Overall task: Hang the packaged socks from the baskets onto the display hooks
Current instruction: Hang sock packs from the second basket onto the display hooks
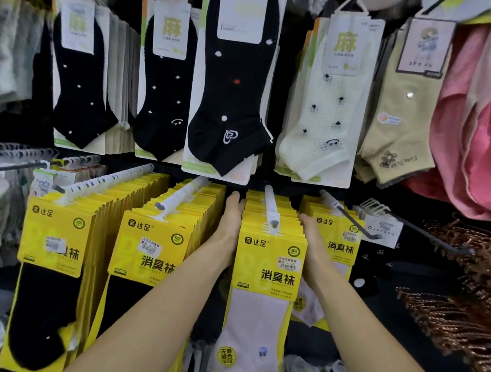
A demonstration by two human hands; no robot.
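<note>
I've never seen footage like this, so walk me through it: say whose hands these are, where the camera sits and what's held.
No machine here: a person wears a wide-angle camera on the head, so this single picture looks forward and down along both bare arms. There is no table; the goods hang on a dark shop wall. The left hand and right hand lie flat, fingers straight, against either side of a row of yellow-carded packs of pale lilac socks hanging on a white display hook. Nothing is gripped; the hook carries the packs. Beside them hang yellow-carded packs of black socks, and above, black dotted socks on white cards.
</note>
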